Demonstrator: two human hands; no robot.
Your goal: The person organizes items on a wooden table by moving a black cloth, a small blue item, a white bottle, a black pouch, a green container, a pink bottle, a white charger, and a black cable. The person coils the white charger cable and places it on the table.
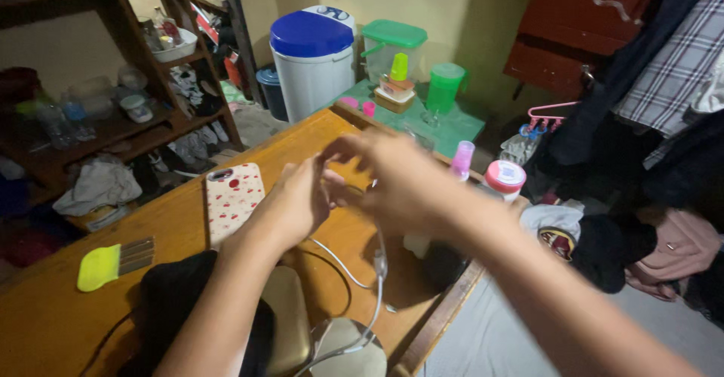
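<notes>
- Left hand [302, 200] raised over the bench [60, 324], fingers curled toward the right hand; its grip looks pinched on a thin white cable [377, 271], exact contact blurred.
- Right hand [400, 181] just beside the left, almost touching it, fingers bent and half spread; motion blur, cannot tell if its grip is closed on the cable or loose.
- White cable hangs down from between the two hands, carries a small inline piece midway, then curves to the bench's near edge.
- Under the hands: round pale object [351, 350] at the near bench edge, where the cable ends up; a thin black cord [335, 271] loops next to it.
- Left of the hands: phone [232, 198] in a pale case with red spots, lying flat on the bench.
- Near left forearm: dark cloth [170, 301] and a tan flat item [290, 324] partly beneath the arm.
- Far left on the bench: yellow-handled comb [113, 262], well apart from the hands.
- Right of the hands, at the far bench edge: small pink bottle [462, 158] and a white jar with pink lid [504, 177].
- Beyond the bench: white bin with blue lid [311, 60], green jug [445, 84], clear container with green lid [392, 45] on a low green surface.
- Wooden shelf [113, 132] at left with assorted clutter; clothes hanging at right.
</notes>
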